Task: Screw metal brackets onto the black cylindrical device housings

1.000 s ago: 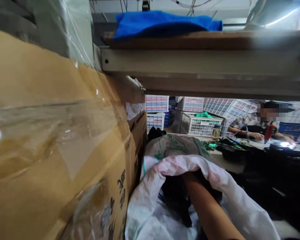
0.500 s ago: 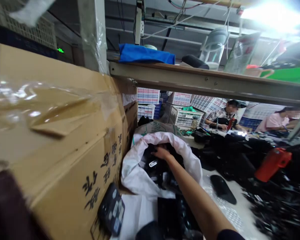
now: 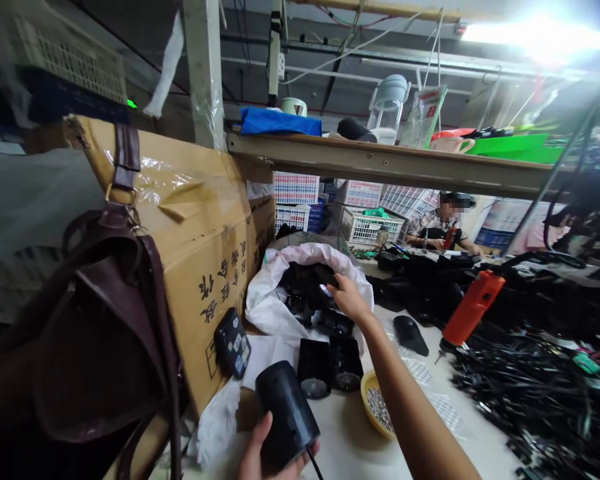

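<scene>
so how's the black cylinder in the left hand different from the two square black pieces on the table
The black cylinder is round and smooth, while the square black pieces are boxy with flat faces. The cylinder is held tilted in the left hand, while the pieces sit on the table, touched by neither hand. A cable leaves the cylinder's lower end; each piece shows a round metal-looking disc instead. Both are black.

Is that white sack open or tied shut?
Open: the sack gapes, black parts show inside, the right hand above them.
</scene>
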Demonstrator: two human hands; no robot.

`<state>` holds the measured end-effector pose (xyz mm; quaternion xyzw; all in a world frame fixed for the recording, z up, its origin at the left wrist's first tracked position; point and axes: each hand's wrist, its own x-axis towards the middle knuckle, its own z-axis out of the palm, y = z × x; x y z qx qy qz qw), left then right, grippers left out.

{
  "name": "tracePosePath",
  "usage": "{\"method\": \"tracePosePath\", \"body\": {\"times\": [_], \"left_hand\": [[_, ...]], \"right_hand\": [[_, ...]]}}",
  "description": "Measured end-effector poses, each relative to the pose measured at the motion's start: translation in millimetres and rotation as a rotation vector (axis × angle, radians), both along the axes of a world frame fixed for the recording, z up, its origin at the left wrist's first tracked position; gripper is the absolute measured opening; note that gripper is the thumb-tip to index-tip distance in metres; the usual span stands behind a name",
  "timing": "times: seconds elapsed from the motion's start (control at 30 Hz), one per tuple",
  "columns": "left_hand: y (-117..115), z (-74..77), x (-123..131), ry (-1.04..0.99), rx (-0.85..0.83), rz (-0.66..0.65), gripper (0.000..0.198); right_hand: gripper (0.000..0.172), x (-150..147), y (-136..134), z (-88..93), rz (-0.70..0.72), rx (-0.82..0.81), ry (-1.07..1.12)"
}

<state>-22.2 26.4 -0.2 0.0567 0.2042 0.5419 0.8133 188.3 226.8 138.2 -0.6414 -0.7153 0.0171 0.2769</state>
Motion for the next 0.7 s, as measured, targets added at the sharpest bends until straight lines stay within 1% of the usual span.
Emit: {"method": "tracePosePath", "body": {"times": [0.07, 0.1, 0.2, 0.27, 0.33, 0.4, 0.43, 0.47, 0.5, 0.57, 0.63, 0.7], "left_hand": [[-4, 5.5, 2, 0.007, -0.009, 0.08, 0.013], [-5, 9.3, 2, 0.015, -0.016, 0.125, 0.015], [-10, 21.9, 4, 0.039, -0.066, 0.211, 0.03], [-11, 27.4, 3, 0.046, -0.115, 0.215, 0.037], [-11, 26.8, 2, 0.041, -0.144, 0.204, 0.036], [-10, 19.7, -1, 0.008, -0.137, 0.181, 0.024], [-10, 14.5, -2, -0.019, -0.111, 0.157, 0.018], [-9, 9.0, -4, -0.049, -0.067, 0.123, 0.019], [-9, 3.9, -6, -0.072, -0.008, 0.083, 0.025], [-8, -3.0, -8, -0.095, 0.176, 0.027, 0.034], [-8, -3.8, -9, -0.133, 0.369, -0.015, 0.035], [-9, -0.1, -8, -0.184, 0.503, -0.051, 0.039]], "right_hand": [[0.026, 5, -20, -2.0, -0.009, 0.021, -0.017], [0.026, 7, -30, -3.7, -0.017, 0.029, -0.032], [0.018, 7, -53, -11.1, -0.038, 0.04, -0.086], [0.01, 6, -67, -16.0, -0.031, 0.044, -0.11], [0.011, 4, -79, -19.2, 0.002, 0.053, -0.109], [0.015, 3, -95, -20.0, 0.053, 0.069, -0.077], [0.015, 2, -104, -19.7, 0.084, 0.078, -0.049], [0.013, 1, -116, -19.2, 0.118, 0.085, -0.017], [0.012, -1, -130, -18.8, 0.154, 0.09, 0.015], [0.009, -5, -163, -19.4, 0.252, 0.091, 0.101], [0.006, -12, -198, -23.3, 0.366, 0.091, 0.23], [0.01, -19, -227, -31.6, 0.416, 0.065, 0.295]]}}
